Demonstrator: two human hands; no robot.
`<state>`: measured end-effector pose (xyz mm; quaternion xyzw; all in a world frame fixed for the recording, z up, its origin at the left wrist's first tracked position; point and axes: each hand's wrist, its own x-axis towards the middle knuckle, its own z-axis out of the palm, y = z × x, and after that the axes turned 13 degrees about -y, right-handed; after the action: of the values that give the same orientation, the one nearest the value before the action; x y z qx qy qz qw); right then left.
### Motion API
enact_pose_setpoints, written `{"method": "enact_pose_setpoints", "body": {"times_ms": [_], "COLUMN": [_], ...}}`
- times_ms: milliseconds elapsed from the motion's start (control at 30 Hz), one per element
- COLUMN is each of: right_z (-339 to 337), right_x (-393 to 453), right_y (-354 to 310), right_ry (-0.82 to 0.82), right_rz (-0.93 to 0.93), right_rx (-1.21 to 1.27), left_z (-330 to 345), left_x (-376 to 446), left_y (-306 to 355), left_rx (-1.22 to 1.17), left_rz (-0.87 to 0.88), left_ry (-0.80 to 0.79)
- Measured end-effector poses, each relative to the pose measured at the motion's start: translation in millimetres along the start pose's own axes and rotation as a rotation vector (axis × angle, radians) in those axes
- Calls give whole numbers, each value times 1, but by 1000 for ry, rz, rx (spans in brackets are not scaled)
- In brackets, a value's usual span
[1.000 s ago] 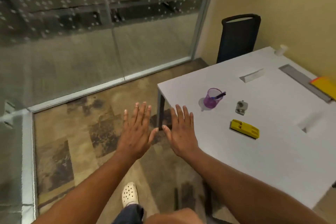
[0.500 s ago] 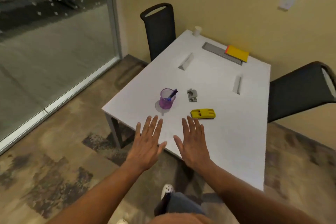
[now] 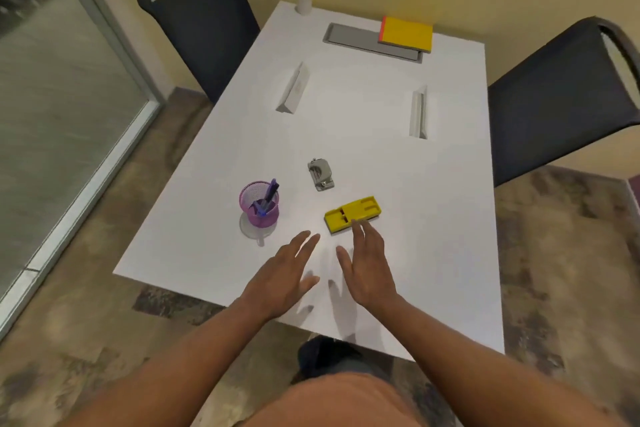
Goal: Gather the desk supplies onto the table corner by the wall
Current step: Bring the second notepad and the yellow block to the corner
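Observation:
On the white table [image 3: 398,253] stand a purple mesh pen cup [image 3: 259,204] with a blue pen in it, a small grey hole punch [image 3: 320,174] and a yellow stapler [image 3: 352,213]. My left hand [image 3: 282,276] hovers over the near table edge, fingers straight, holding nothing. My right hand [image 3: 370,263] is beside it, fingers straight, its fingertips just at the near side of the yellow stapler. A yellow notepad [image 3: 406,34] lies on a grey tray [image 3: 349,36] at the far edge by the wall.
A white cup [image 3: 304,0] stands at the far left corner by the wall. Two white folded cards [image 3: 294,88] [image 3: 419,113] lie mid-table. Dark chairs stand at the far left [image 3: 197,14] and right [image 3: 561,94]. A glass partition [image 3: 52,97] runs along the left.
The view has swung from the glass wall round to the table and moved closer. Both hands now reach over the table's near edge, the right one nearing the stapler.

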<state>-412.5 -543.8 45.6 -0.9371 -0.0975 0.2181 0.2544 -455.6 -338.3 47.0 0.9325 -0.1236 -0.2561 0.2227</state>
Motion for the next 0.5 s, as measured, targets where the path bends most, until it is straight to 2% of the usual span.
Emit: {"method": "enact_pose_setpoints", "body": {"times_ms": [133,367,500], "right_z": [-23,-46,-49], "right_x": [48,107,128], "right_y": [29,56,59], "right_ry": [-56,-53,-78], "right_rz": [91,229,340], "right_rx": [175,342,470], "left_z": [-11,-8,-2], "left_x": [49,115,140], "left_y": [0,8,4], "left_rx": [-91,-539,-431], "left_rz": [-30,-268,-260], "left_ry": [-38,-26,-66]}}
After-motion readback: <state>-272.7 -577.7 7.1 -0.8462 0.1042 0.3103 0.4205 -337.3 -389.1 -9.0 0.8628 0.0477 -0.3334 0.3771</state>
